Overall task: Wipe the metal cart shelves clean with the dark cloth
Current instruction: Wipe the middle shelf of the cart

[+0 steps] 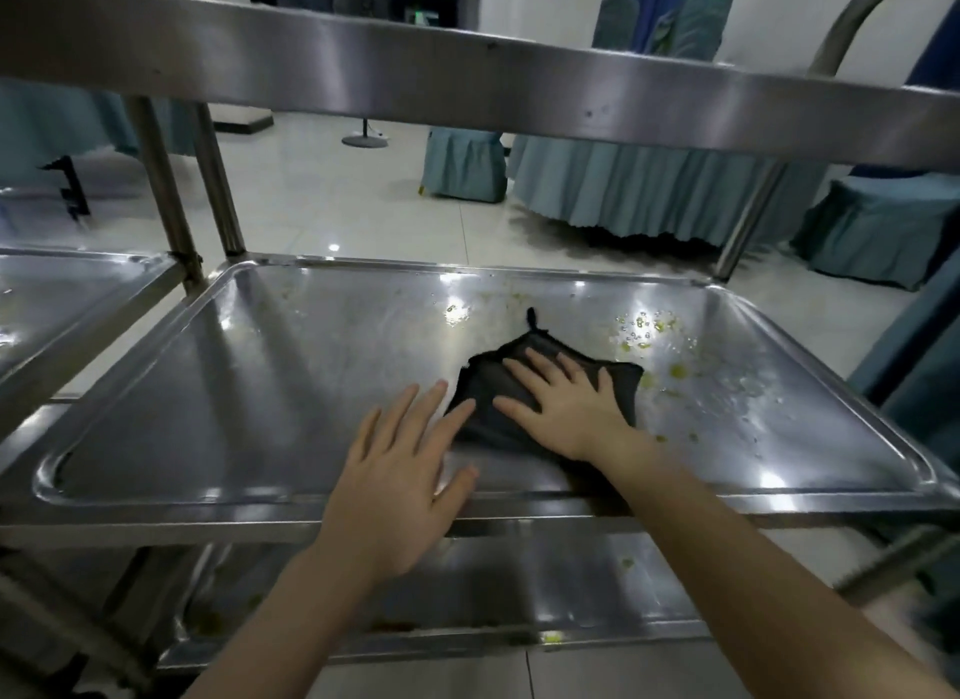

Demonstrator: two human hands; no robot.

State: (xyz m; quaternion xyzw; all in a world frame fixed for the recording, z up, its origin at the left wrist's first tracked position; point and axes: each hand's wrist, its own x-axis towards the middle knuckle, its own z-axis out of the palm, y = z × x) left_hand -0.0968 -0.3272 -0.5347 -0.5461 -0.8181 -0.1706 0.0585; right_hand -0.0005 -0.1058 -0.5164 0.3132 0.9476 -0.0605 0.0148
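Middle shelf (249,386) of the cart, halfway through the wipe

We've got our right hand (566,407) spread flat on the dark cloth (480,381), fingers straight, pressing rather than gripping so the whole pad drags. The left hand (400,485) is flat and relaxed too, fingertips at the cloth's near edge, probably steadying us. The cloth sits right of centre, just short of the green splatter (644,332) that's left to clean. The lower shelf (571,579) looks spotty as well.

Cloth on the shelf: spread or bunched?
Spread, mostly flat: the cloth lies open on the shelf, corners out, under the straight fingers of the right hand. Single layer or doubled: cannot tell.
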